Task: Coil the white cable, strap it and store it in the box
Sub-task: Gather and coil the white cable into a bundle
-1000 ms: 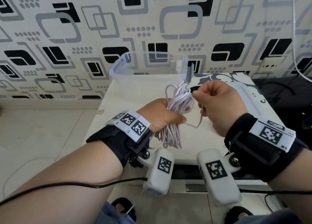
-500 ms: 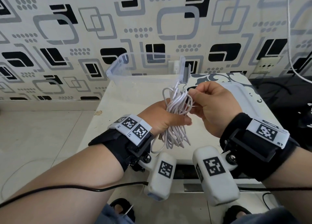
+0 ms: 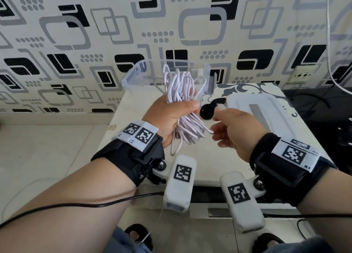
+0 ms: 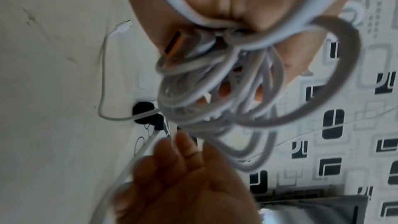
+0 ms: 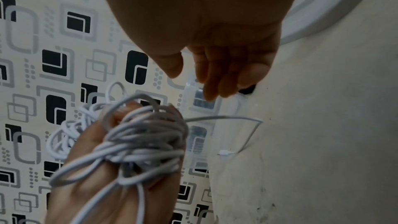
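Observation:
My left hand (image 3: 171,115) grips the middle of the coiled white cable (image 3: 182,100), held upright above the table; loops stick out above and below the fist. The same bundle (image 4: 215,91) fills the left wrist view, with an orange-tipped USB plug (image 4: 174,45) against the palm. One loose cable end (image 5: 225,152) hangs free. My right hand (image 3: 228,127) hovers just right of the coil, fingers relaxed and holding nothing (image 5: 215,74). A black strap (image 3: 208,110) lies rolled on the table between the hands. The clear plastic box (image 3: 133,75) stands open at the table's back edge.
A white lid (image 3: 266,108) with a grey stripe lies on the white table (image 3: 137,108) at the right. Patterned wall (image 3: 95,33) stands close behind the box. A wall socket (image 3: 302,75) and a hanging white wire (image 3: 331,66) are at far right.
My right hand has let go of the cable and drawn back to the right with fingers spread. The left hand has raised and turned the coil upright; the black strap now shows.

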Tool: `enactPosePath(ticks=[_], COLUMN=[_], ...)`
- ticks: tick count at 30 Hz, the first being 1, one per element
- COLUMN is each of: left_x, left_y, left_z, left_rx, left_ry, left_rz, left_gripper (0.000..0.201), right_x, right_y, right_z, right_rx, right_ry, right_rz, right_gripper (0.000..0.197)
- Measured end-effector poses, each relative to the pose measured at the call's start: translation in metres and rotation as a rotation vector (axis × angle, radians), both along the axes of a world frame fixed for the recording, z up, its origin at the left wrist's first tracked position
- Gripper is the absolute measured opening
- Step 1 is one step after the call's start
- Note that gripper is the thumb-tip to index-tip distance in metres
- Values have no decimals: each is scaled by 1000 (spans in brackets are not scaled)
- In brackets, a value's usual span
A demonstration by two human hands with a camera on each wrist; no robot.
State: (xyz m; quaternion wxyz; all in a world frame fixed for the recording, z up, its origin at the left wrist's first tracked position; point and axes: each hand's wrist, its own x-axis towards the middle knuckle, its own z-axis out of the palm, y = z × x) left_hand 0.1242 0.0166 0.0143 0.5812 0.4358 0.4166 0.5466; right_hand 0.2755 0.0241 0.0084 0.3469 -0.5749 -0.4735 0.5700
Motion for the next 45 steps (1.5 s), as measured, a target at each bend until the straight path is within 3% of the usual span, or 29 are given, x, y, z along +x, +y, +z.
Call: enactPosePath(ticks=[4, 9, 12, 17, 20, 22, 30, 41, 45], left_x=[-2, -2, -2, -3, -5, -5, -2, 5, 6], left_y=[-1, -4, -4, -4, -1, 0, 4, -6, -7], left_z=[6, 10, 12, 12, 9, 8, -2, -1, -1], left_rx=[-3, 1, -17, -60, -93, -105, -166, -127, -127], left_ry=[-78, -95, -142, -179, -148, -111, -6, -1, -27], left_rz=[-3, -37, -80, -61, -3, 57, 236, -5, -42], left_gripper=[20, 17, 15, 16, 13, 7, 20, 34, 29], right_x=[-7, -8, -6, 0, 1, 2, -1, -2, -4], right_y=[-5, -5, -2, 7, 8, 7, -1, -8, -11], right_z=[-2, -5, -9, -11, -11, -9, -5, -2, -1], right_rx=[-111, -115, -83, 8, 44, 72, 248, 361, 379], right_ry=[35, 135, 243, 373, 405, 393, 227, 94, 26], right_rz=[91, 79, 11, -124, -122, -86, 86, 259, 313], right_gripper=[26, 19, 13, 31, 17, 11, 26, 34, 33])
